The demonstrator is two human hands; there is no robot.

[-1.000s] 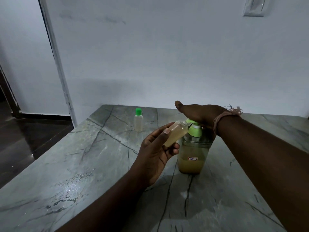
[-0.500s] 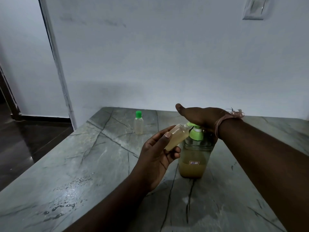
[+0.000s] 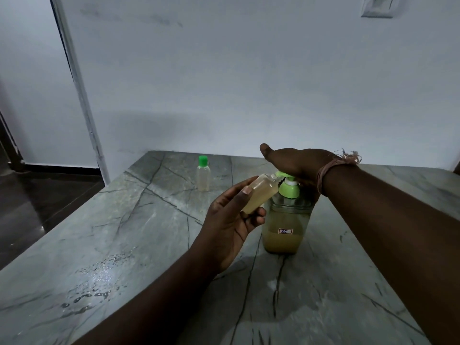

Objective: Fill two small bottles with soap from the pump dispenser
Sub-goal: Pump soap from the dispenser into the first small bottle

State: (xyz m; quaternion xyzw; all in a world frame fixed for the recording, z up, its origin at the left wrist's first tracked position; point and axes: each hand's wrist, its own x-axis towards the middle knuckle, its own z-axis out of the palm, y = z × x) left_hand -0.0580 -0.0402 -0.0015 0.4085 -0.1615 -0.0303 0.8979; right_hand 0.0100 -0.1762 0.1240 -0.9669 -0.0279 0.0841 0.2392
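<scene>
Unmoved, left hand point(image 3: 231, 220) tilts bottle point(image 3: 260, 194) against pump nozzle point(image 3: 280, 174).

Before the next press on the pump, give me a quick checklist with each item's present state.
1. Open small bottle gripped in the left hand, tilted toward the spout: ok.
2. Bottle mouth lined up with the pump spout: cannot tell, the junction is partly hidden.
3. Right hand palm flat on the pump head: ok.
4. Pump dispenser upright on the table, soap left in its lower part: ok.
5. Room left in the held bottle: not ok, it looks nearly full.
6. Capped bottle standing clear at the back: ok.
</scene>
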